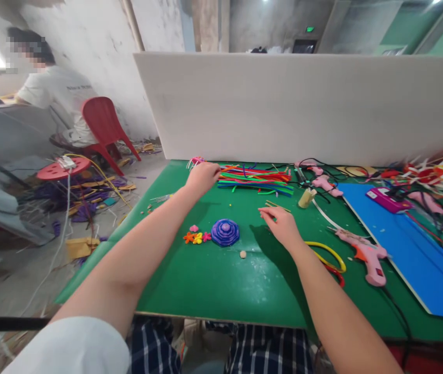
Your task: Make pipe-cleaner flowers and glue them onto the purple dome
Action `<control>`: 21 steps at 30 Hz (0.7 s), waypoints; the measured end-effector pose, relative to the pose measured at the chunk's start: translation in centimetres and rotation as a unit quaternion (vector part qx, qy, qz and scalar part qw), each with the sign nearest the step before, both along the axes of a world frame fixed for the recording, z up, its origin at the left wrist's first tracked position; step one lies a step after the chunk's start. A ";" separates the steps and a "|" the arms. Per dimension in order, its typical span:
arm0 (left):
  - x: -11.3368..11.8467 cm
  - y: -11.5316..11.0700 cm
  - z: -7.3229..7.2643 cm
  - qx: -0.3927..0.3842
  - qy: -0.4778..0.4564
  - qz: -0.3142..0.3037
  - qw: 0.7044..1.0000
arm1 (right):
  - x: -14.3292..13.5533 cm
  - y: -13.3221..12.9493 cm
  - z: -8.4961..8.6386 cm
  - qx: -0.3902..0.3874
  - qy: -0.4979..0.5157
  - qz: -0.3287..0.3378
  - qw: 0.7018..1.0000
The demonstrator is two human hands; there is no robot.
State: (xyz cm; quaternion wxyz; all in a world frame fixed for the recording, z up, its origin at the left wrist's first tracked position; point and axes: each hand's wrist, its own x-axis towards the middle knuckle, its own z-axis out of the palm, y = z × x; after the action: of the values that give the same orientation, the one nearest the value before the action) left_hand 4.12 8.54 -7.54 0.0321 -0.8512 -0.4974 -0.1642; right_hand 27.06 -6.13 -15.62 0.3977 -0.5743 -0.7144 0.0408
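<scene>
My left hand (203,178) reaches to the left end of a pile of coloured pipe cleaners (256,182). Its fingers are pinched on the end of an orange pipe cleaner (229,168). Over the table, my right hand (281,224) has its fingertips pressed together; whether they hold anything is too small to see. Thin yellowish sticks (278,206) lie just beyond it. Between my arms sits a round purple and blue coiled piece (225,232). Small orange, yellow and pink flowers (197,238) lie to its left, and a small wooden bead (243,254) is in front.
A pink glue gun (365,252) and yellow and red pipe cleaner loops (332,254) lie right. Beyond is a blue board (404,249) with a purple power strip (388,200) and cables. A white partition (303,109) closes the back. A person sits far left by a red chair (104,122).
</scene>
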 end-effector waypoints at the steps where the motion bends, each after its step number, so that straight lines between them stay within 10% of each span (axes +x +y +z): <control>1: 2.1 0.1 -0.3 -0.008 0.000 -0.018 1.000 | 0.1 0.1 -0.1 -0.003 -0.005 -0.006 1.000; 5: 7.7 0.5 -2.8 -0.079 0.009 -0.043 0.996 | 1.1 0.3 -0.1 -0.024 -0.017 -0.025 0.999; 9: 7.1 0.9 -4.3 -0.143 -0.019 -0.056 0.988 | 2.4 0.3 0.2 -0.010 0.004 -0.052 0.999; 13: 3.5 -2.1 -2.6 -0.179 -0.095 -0.067 0.977 | 3.2 0.4 0.5 -0.004 0.051 -0.085 0.995; 16: 1.7 -8.7 -0.4 -0.221 -0.173 -0.115 0.953 | 3.2 0.4 0.5 -0.012 0.063 -0.092 0.994; 19: 1.7 -17.6 0.4 -0.393 -0.440 -0.323 0.740 | 2.9 0.4 0.5 -0.005 0.072 -0.102 0.992; 21: 2.8 -23.1 -0.1 -0.463 -0.427 -0.410 0.660 | 2.8 0.2 0.6 0.004 0.080 -0.113 0.990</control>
State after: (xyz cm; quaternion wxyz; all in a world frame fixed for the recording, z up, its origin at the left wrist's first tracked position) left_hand 6.89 -14.59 -7.60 -0.6526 -0.7105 -0.0692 -0.2541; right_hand 29.84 -5.89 -15.04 0.4581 -0.6444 -0.6111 0.0387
